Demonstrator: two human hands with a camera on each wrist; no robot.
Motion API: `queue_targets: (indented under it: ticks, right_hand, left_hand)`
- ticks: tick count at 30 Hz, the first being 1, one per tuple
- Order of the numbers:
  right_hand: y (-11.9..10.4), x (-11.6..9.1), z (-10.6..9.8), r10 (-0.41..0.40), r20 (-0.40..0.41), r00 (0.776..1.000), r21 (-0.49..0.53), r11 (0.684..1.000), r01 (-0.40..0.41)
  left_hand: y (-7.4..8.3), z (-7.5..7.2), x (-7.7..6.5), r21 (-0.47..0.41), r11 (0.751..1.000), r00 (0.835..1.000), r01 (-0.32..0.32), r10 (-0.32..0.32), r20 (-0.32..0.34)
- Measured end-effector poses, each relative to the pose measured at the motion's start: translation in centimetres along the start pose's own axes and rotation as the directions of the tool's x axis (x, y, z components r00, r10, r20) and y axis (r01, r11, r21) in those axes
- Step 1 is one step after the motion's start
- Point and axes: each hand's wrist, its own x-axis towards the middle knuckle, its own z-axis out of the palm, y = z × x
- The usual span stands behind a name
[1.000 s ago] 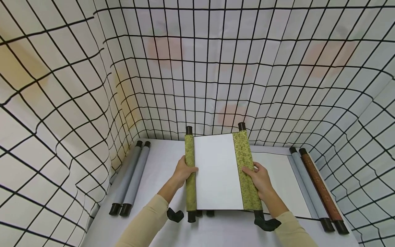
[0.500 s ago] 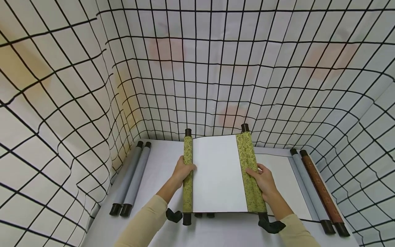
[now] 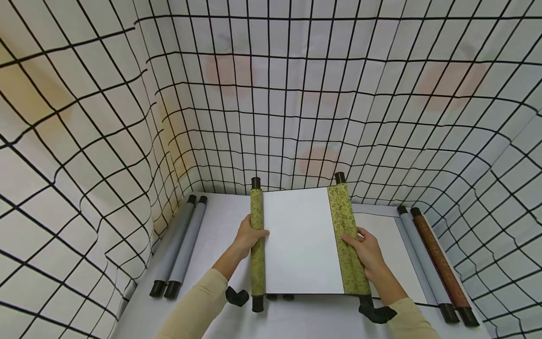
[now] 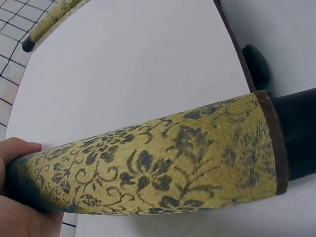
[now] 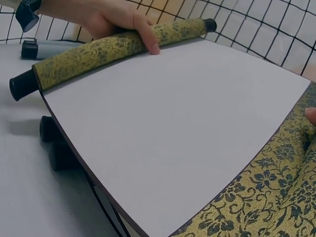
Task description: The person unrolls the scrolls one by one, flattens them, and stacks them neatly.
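A hanging scroll with white paper (image 3: 300, 242) is held partly unrolled over the table. Its left roller (image 3: 257, 254), wrapped in yellow-green floral brocade with black end knobs, is gripped by my left hand (image 3: 247, 237), thumb on the paper side. At the other side, my right hand (image 3: 367, 249) holds the brocade right end (image 3: 349, 226), thumb on its front and fingers partly hidden behind. The left wrist view shows the brocade roller (image 4: 163, 168) close up beside the hand (image 4: 22, 217). Only the right thumb's tip (image 5: 311, 114) shows in the right wrist view.
Two grey-blue rollers (image 3: 189, 245) lie at the table's left. On the right lies another unrolled white sheet (image 3: 383, 235), with a pale blue roller (image 3: 427, 263) and a brown patterned one (image 3: 442, 259). Black knobs (image 3: 288, 297) show beneath the held scroll. Black netting (image 3: 289, 94) surrounds the table.
My right hand has moved right with its end of the scroll, my left hand slightly left. More white paper shows between the two brocade ends, and the scroll sits slightly lower in view.
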Motion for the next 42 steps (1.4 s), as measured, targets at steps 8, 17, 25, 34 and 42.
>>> queue_targets:
  ticks: [8, 17, 25, 34, 42]
  right_hand:
    - [0.0, -0.1, -0.5, -0.008, -0.005, 1.000, -0.012, 1.000, 0.008]
    - [0.3, 0.1, -1.1, -0.005, -0.004, 1.000, -0.032, 0.999, 0.005]
    - [0.5, 0.1, -1.4, 0.003, -0.022, 1.000, -0.025, 1.000, -0.004]
    - [1.0, 0.2, -1.7, 0.023, -0.045, 0.999, 0.002, 1.000, -0.023]
    - [1.3, 0.0, -2.1, 0.042, -0.056, 0.998, 0.025, 0.999, -0.041]
  left_hand:
    - [-0.3, -0.4, 0.4, 0.002, 1.000, 1.000, 0.016, -0.016, -0.025]
    - [-0.7, -0.7, 0.1, 0.022, 1.000, 0.999, 0.004, -0.002, -0.050]
    - [-0.9, -0.9, 0.5, -0.021, 1.000, 1.000, -0.007, 0.007, -0.020]
    - [-1.3, -1.2, 0.7, -0.048, 0.998, 0.996, 0.041, -0.045, -0.075]
    - [-1.5, -1.6, 0.6, -0.044, 0.997, 0.991, 0.065, -0.070, -0.117]
